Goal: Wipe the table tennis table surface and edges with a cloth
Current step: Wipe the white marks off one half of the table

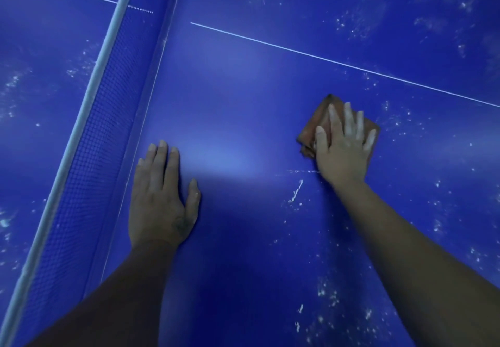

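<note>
Head view: right hand (342,147) is pressing the cloth (319,115) flat-fingered onto the counter (243,103). Left hand (162,197) is resting flat, fingers straight.

Table-tennis games room: dusty blue table (243,89), white line (324,59), net (89,157).

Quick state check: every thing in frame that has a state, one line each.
cloth: folded, flat on the table, under the right hand.
right hand: fingers straight, pressing the cloth.
left hand: flat on the table, holding nothing.
table: clean patch between the hands, white specks elsewhere.
net: standing.
</note>
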Demonstrator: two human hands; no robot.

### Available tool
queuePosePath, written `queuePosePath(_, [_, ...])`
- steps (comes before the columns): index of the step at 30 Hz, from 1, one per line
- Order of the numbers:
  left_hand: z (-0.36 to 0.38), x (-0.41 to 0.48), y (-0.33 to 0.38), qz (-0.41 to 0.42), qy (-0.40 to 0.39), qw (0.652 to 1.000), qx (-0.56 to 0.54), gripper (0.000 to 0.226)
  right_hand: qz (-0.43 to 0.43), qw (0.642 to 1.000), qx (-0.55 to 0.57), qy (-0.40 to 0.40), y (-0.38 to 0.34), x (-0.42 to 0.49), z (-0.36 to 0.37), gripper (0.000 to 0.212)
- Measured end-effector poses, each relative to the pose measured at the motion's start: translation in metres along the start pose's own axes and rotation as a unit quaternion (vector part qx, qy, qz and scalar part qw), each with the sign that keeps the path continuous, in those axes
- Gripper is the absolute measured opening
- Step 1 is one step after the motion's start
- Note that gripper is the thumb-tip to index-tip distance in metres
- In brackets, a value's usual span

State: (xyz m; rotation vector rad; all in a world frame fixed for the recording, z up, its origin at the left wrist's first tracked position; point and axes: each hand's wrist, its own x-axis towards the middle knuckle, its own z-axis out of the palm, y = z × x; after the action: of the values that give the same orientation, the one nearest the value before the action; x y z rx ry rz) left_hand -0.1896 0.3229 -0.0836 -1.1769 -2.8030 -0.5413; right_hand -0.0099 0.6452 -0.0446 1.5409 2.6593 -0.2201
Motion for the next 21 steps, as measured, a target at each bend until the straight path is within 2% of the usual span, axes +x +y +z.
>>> queuePosePath(2, [-0.001,-0.001,0.001,-0.002,-0.006,1.0,0.007,0.071,0.088,0.996,0.014,-0.001,-0.018,-0.008,0.003,0.064])
queuePosePath(4, [-0.002,0.0,0.001,-0.003,-0.008,1.0,0.011,0.071,0.105,0.994,0.018,0.008,-0.048,-0.021,0.008,0.064])
queuePosePath(6, [-0.002,0.0,0.001,-0.002,-0.002,1.0,0.004,0.071,0.033,0.999,0.0,0.017,-0.077,-0.044,0.016,0.064])
queuePosePath(9, [-0.003,0.0,0.002,0.001,0.006,1.0,-0.005,0.07,-0.126,0.992,-0.029,0.018,-0.093,-0.08,0.026,0.064])
queuePosePath(11, [-0.004,-0.001,0.003,0.001,0.005,1.0,-0.006,0.07,-0.206,0.978,-0.022,0.01,-0.076,-0.088,0.027,0.063])
queuePosePath(13, [-0.005,-0.001,0.003,0.006,0.006,1.0,-0.003,0.07,-0.247,0.969,-0.014,0.008,-0.046,-0.083,0.022,0.062])
queuePosePath(15, [-0.006,-0.001,0.003,0.008,0.011,1.0,-0.001,0.069,-0.209,0.978,-0.021,0.007,-0.014,-0.073,0.015,0.062])
queuePosePath(19, [-0.005,-0.001,0.003,0.015,0.016,1.0,-0.008,0.068,0.022,1.0,0.002,0.001,0.01,-0.07,0.008,0.063])
queuePosePath(21, [-0.006,-0.002,0.003,0.016,0.013,1.0,-0.007,0.067,0.079,0.997,0.016,0.005,-0.008,-0.078,0.011,0.064])
